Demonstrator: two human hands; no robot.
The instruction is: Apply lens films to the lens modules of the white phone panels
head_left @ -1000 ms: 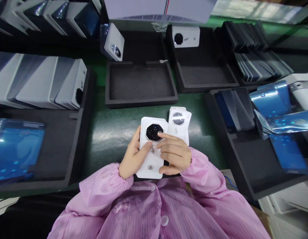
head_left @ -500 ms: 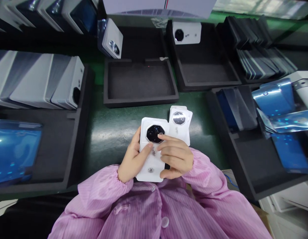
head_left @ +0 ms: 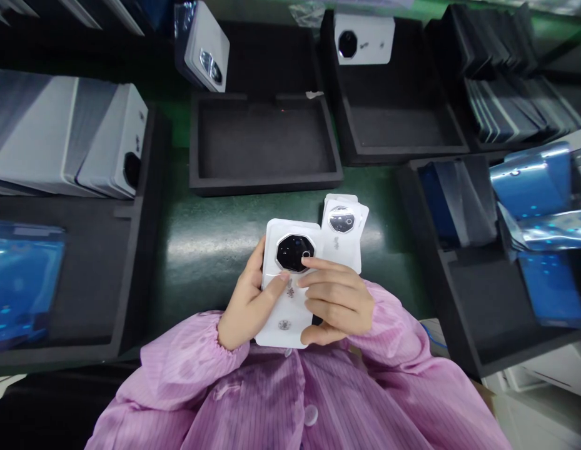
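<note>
A white phone back cover (head_left: 290, 294) with a black octagonal camera plate is held face up close to my chest. My left hand (head_left: 246, 303) grips its left edge, thumb lying across the cover below the camera plate. My right hand (head_left: 334, 300) is closed on its right side, fingers curled over the cover and the index fingertip at the plate's lower right edge. A second white piece with a round shiny camera ring (head_left: 343, 228) lies on the green table just beyond my right hand.
An empty black foam tray (head_left: 266, 178) lies straight ahead. Another tray (head_left: 398, 147) at right back holds one white cover. White covers stand in rows in the left tray (head_left: 74, 140). Blue film sheets lie at far left (head_left: 22, 275) and right (head_left: 529, 187); dark parts stack at back right.
The view has tipped slightly, so the trays sit higher in the picture. My right index fingertip has slid from the middle of the camera plate to its lower right edge.
</note>
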